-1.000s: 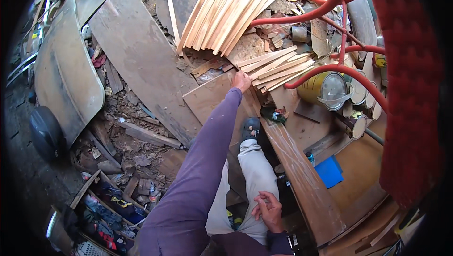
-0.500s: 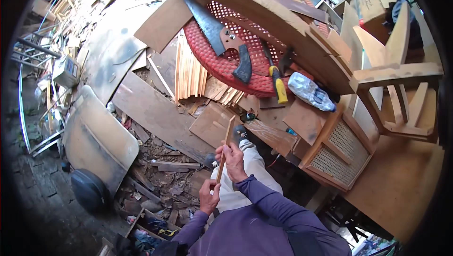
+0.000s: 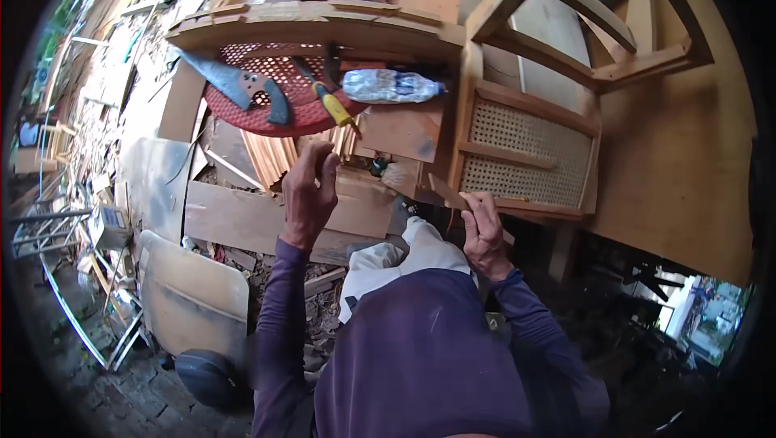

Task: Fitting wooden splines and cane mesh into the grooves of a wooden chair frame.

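Observation:
My right hand [image 3: 485, 236] grips a thin wooden strip [image 3: 446, 192], which points up and left beside the cane-panelled frame. My left hand [image 3: 310, 195] is raised with loosely bent fingers, thumb and forefinger slightly apart, and nothing visible in it. Just above it lies a tool with a yellow-and-black handle [image 3: 331, 107], its dark shaft on a red woven seat [image 3: 234, 115]; its exact kind is unclear. A handsaw [image 3: 222, 81] with a dark grip rests on the same seat. Below the seat, several light wooden strips [image 3: 271, 157] lie side by side, partly behind my left hand.
A crumpled clear plastic bottle [image 3: 392, 86] lies right of the tools. The cane-panelled wooden frame [image 3: 529, 143] and a large board [image 3: 663, 163] fill the right side. A curved wooden rail [image 3: 315, 26] crosses behind the seat. Boards and wood scraps cover the ground leftward.
My left hand has let go of the wooden strip and moved up toward the red seat. The right hand has carried the strip rightward. The whole view has turned.

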A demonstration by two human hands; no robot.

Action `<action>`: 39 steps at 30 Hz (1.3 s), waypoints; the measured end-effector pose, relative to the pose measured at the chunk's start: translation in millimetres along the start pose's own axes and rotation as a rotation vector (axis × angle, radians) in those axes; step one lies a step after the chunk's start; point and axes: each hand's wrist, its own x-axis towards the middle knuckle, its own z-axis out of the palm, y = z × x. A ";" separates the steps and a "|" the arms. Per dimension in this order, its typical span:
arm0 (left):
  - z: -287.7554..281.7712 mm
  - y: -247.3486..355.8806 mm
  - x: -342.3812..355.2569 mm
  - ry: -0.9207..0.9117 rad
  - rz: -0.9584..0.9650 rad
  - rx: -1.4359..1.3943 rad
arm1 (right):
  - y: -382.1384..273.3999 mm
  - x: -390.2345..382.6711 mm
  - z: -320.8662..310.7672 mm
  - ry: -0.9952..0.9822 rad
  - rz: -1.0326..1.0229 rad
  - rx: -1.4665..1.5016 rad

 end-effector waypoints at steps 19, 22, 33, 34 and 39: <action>369.7 107.7 -57.6 -0.618 0.770 0.257 | 140.2 -32.1 -139.8 0.296 0.126 -0.352; 383.8 105.0 -62.3 -0.639 0.690 0.330 | 154.4 0.0 -131.6 0.220 0.007 -0.352; 279.4 103.9 -66.3 -0.632 0.509 0.159 | 173.9 71.2 -92.4 0.039 -0.268 -0.275; 260.1 95.6 -69.6 -0.644 0.474 0.133 | 179.6 68.7 -85.2 0.030 -0.260 -0.269; 195.7 79.8 -80.8 -0.501 0.150 0.157 | 203.7 66.3 -64.5 -0.006 -0.282 -0.308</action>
